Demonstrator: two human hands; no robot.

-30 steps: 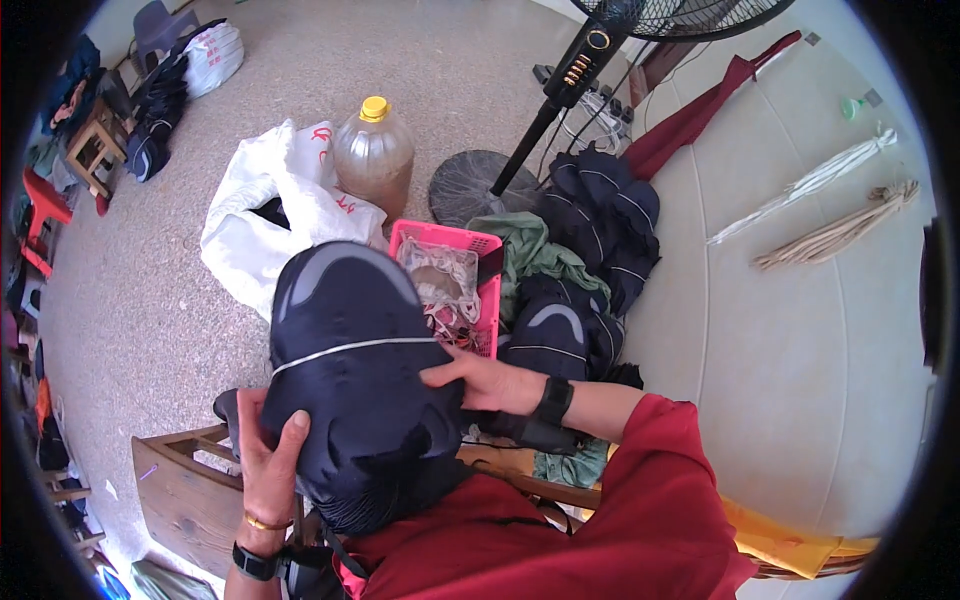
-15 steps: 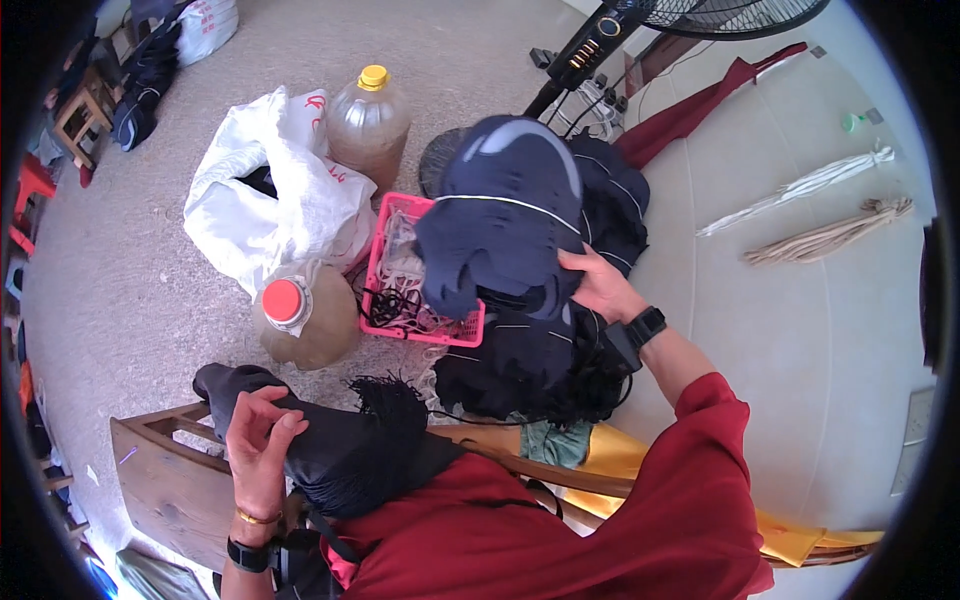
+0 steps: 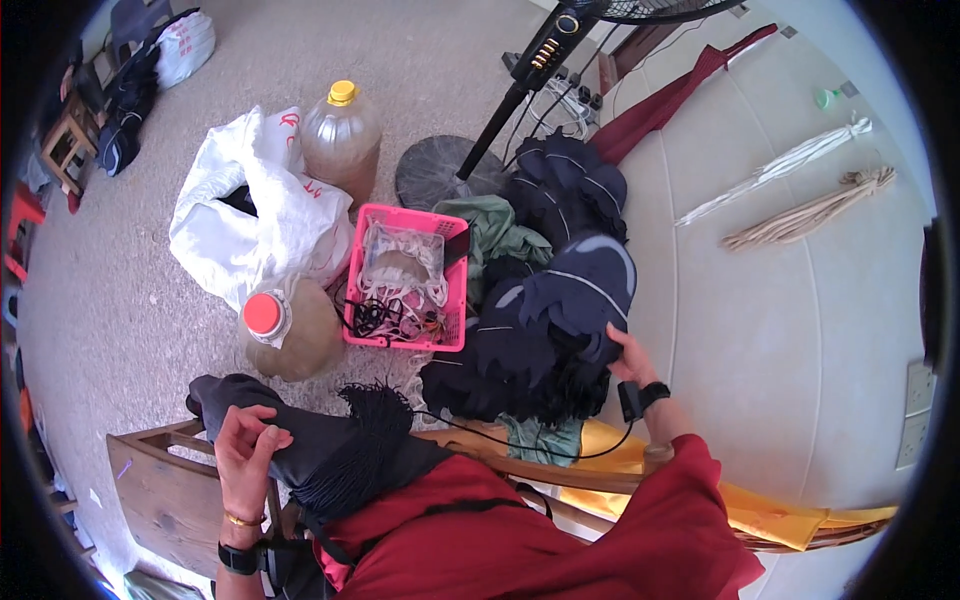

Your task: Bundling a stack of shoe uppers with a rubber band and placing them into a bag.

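Note:
A tied bundle of navy cloth pieces, with curved grey patches and a white string round it, lies tilted on a dark heap at the right. At its right edge, my right hand grips it, thumb on top and the other fingers hidden beneath. My left hand is raised over my lap at the lower left, its fingers curled in toward the thumb; anything between them is too small to make out. Below and beside that hand, a dark grey cloth with black fringe lies across my lap.
A pink basket holds a clear box and tangled cords. Left of it are a white sack, a red-capped jug and a yellow-capped bottle. A stand fan, more navy bundles and a wooden bench surround the pile.
My right hand has moved the navy bundle down and to the right, from over the basket onto the heap. The basket and a green cloth are now uncovered. My left hand stays nearly in place.

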